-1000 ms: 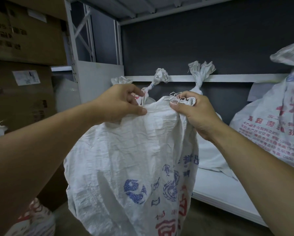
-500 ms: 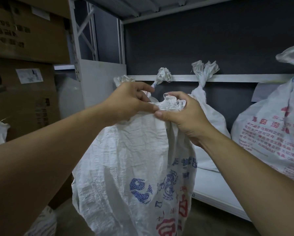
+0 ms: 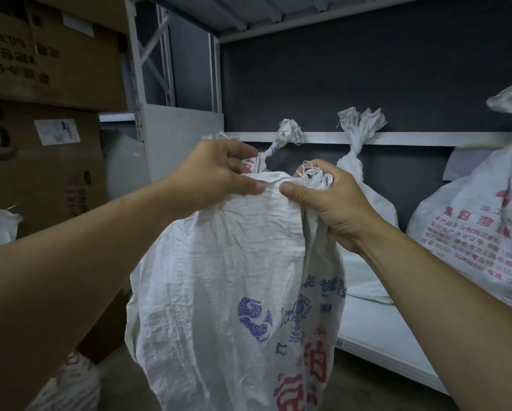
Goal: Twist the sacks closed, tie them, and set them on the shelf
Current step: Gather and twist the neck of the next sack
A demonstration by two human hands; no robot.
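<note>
White woven sack hangs in front of the shelf, held up by its mouth: my left hand pinches the rim, my right hand grips the bunched edge, tied sacks behind

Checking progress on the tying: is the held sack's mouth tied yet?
Not tied. The right hand grips part of the sack mouth bunched, the left hand pinches the rest flat; no knot shows.
</note>
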